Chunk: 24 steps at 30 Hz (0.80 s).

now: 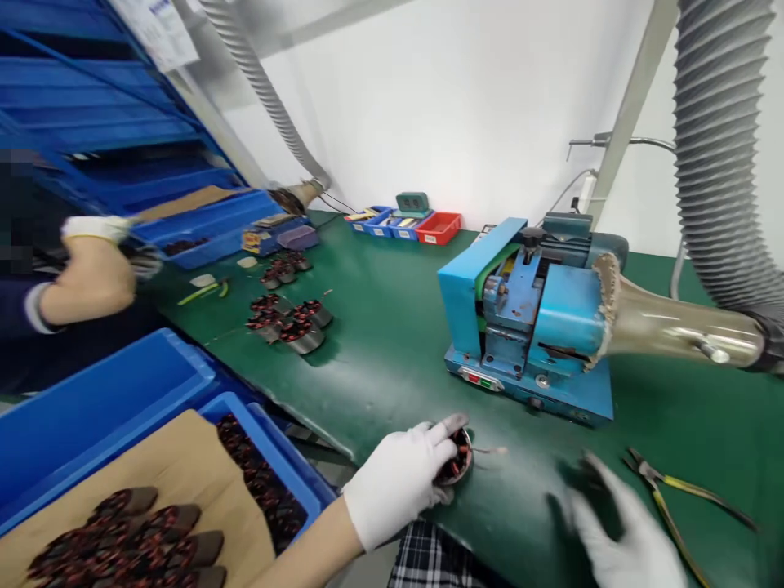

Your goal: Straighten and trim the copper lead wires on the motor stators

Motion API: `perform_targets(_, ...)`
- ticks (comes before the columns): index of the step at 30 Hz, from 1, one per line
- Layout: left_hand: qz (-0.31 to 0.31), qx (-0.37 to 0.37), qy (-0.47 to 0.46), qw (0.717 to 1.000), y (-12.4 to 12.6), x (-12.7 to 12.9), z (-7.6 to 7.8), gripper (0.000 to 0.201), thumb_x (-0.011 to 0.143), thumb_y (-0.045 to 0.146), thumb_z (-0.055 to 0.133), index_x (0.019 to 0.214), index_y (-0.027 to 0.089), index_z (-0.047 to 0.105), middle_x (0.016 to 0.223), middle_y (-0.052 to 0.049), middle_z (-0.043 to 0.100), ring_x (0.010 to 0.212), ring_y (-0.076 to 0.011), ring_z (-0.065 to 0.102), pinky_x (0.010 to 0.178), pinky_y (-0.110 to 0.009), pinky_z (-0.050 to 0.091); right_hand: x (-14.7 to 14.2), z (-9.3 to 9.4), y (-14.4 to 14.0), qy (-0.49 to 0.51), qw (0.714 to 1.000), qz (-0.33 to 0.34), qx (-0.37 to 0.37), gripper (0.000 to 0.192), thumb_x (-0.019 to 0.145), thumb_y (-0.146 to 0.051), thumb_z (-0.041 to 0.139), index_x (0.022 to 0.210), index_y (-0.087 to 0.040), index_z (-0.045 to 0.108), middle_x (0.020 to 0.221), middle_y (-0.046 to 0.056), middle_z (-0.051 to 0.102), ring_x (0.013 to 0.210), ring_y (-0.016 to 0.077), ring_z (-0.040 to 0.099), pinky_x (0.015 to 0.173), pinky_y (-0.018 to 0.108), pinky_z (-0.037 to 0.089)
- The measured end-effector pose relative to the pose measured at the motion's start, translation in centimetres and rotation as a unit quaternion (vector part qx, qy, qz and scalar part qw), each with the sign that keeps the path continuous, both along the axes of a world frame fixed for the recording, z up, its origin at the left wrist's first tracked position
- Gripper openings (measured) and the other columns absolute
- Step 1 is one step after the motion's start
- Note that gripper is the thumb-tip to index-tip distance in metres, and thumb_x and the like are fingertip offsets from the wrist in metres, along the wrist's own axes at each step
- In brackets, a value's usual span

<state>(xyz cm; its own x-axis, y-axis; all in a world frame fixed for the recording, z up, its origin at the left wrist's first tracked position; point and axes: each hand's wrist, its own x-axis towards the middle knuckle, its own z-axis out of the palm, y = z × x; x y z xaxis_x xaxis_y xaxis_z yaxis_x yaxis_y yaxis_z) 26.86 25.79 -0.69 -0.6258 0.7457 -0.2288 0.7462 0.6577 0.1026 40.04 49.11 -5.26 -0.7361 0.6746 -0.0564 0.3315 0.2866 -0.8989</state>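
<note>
My left hand (401, 478), in a white glove, is closed around a motor stator (458, 459) with a metal ring and copper windings, low over the front of the green bench. A thin wire lead sticks out of the stator to the right. My right hand (618, 523), gloved too and slightly blurred, has its fingers apart with nothing between them. Just right of it lie wire cutters (658, 482) with yellow handles, jaws pointing away from me; hand and cutters look apart.
A blue belt machine (532, 318) with a hose stands behind my hands. More stators (291, 322) sit on the bench (380, 302) at left. Blue bins (104, 433) of stators flank my left arm. Small trays (439, 229) line the wall. A co-worker's arm (91, 278) reaches in at left.
</note>
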Motion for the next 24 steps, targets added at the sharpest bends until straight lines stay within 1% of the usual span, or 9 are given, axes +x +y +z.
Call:
perform_targets(1, -0.033, 0.02, 0.002, 0.999, 0.8, 0.9, 0.0, 0.037, 0.068, 0.03, 0.069, 0.102, 0.02, 0.057, 0.14, -0.007, 0.04, 0.103, -0.0275, 0.058, 0.083, -0.039, 0.05, -0.4, 0.1, -1.5, -0.014, 0.995, 0.041, -0.093, 0.051, 0.055, -0.048, 0.072, 0.099, -0.024, 0.067, 0.085, 0.008, 0.071, 0.077, 0.0271, 0.065, 0.071, 0.038, 0.052)
perform_targets(2, -0.06, 0.044, 0.01, 0.997, 1.8, 1.7, 0.1, 0.041, 0.069, 0.031, 0.069, 0.106, 0.019, 0.055, 0.14, -0.009, 0.04, 0.108, -0.0283, 0.054, 0.088, -0.041, 0.048, -0.7, 0.1, -2.8, 0.021, 0.983, 0.046, -0.175, 0.051, 0.058, -0.048, 0.07, 0.1, -0.021, 0.066, 0.081, 0.008, 0.071, 0.073, 0.0249, 0.065, 0.068, 0.036, 0.053)
perform_targets(4, -0.084, 0.091, 0.031, 0.992, 3.7, 3.3, 0.6, 0.048, 0.073, 0.034, 0.066, 0.115, 0.018, 0.05, 0.14, -0.011, 0.038, 0.118, -0.0294, 0.046, 0.098, -0.044, 0.04, -0.9, 0.0, -4.6, 0.031, 0.967, 0.037, -0.249, 0.037, 0.058, -0.045, 0.071, 0.082, -0.017, 0.07, 0.071, 0.007, 0.071, 0.061, 0.021, 0.064, 0.058, 0.031, 0.052)
perform_targets(7, -0.101, 0.123, 0.022, 0.987, 6.3, 4.6, 1.5, 0.041, 0.081, 0.033, 0.055, 0.119, 0.017, 0.047, 0.135, -0.01, 0.045, 0.121, -0.0299, 0.041, 0.101, -0.046, 0.035, -0.4, -0.1, -5.3, 0.033, 0.964, -0.023, -0.263, 0.025, 0.058, -0.04, 0.073, 0.064, -0.016, 0.068, 0.064, 0.007, 0.07, 0.057, 0.0191, 0.062, 0.056, 0.027, 0.052)
perform_targets(9, -0.112, 0.115, -0.009, 0.987, 7.5, 4.7, 1.9, 0.031, 0.083, 0.029, 0.05, 0.112, 0.016, 0.051, 0.126, -0.009, 0.054, 0.118, -0.0303, 0.044, 0.099, -0.047, 0.036, 0.2, 0.0, -4.7, 0.042, 0.959, -0.049, -0.275, 0.024, 0.055, -0.037, 0.075, 0.066, -0.017, 0.068, 0.066, 0.007, 0.071, 0.061, 0.02, 0.064, 0.06, 0.027, 0.053)
perform_targets(12, -0.132, 0.106, -0.055, 0.984, 8.6, 4.0, 1.9, 0.018, 0.085, 0.024, 0.047, 0.099, 0.018, 0.057, 0.107, -0.007, 0.062, 0.116, -0.028, 0.045, 0.098, -0.046, 0.037, 0.6, 0.0, -3.5, 0.028, 0.959, -0.044, -0.28, 0.023, 0.054, -0.036, 0.075, 0.062, -0.017, 0.067, 0.061, 0.006, 0.069, 0.055, 0.0191, 0.063, 0.055, 0.026, 0.053)
perform_targets(15, -0.152, 0.121, -0.077, 0.978, 9.2, 3.4, 1.4, 0.011, 0.084, 0.019, 0.047, 0.087, 0.019, 0.058, 0.091, -0.004, 0.064, 0.107, -0.0243, 0.051, 0.092, -0.042, 0.04, 0.8, 0.0, -2.7, 0.018, 0.964, -0.036, -0.265, 0.022, 0.054, -0.038, 0.074, 0.057, -0.017, 0.066, 0.054, 0.005, 0.067, 0.049, 0.0188, 0.061, 0.05, 0.027, 0.052)
perform_targets(20, -0.173, 0.157, -0.062, 0.97, 9.6, 3.3, -0.3, 0.005, 0.079, 0.019, 0.05, 0.076, 0.019, 0.054, 0.075, -0.002, 0.062, 0.078, -0.0194, 0.056, 0.074, -0.035, 0.043, 1.0, -0.4, -2.3, 0.007, 0.969, -0.035, -0.243, 0.024, 0.056, -0.04, 0.073, 0.061, -0.016, 0.068, 0.062, 0.007, 0.069, 0.056, 0.02, 0.063, 0.052, 0.026, 0.052)
perform_targets(24, -0.166, 0.162, -0.054, 0.971, 9.8, 3.3, -0.6, 0.008, 0.076, 0.018, 0.05, 0.068, 0.018, 0.052, 0.065, 0.0, 0.06, 0.066, -0.0173, 0.053, 0.066, -0.031, 0.04, 1.0, -1.0, -2.8, 0.04, 0.954, -0.057, -0.292, 0.024, 0.06, -0.038, 0.072, 0.059, -0.015, 0.065, 0.053, 0.003, 0.064, 0.049, 0.0152, 0.056, 0.048, 0.024, 0.048)
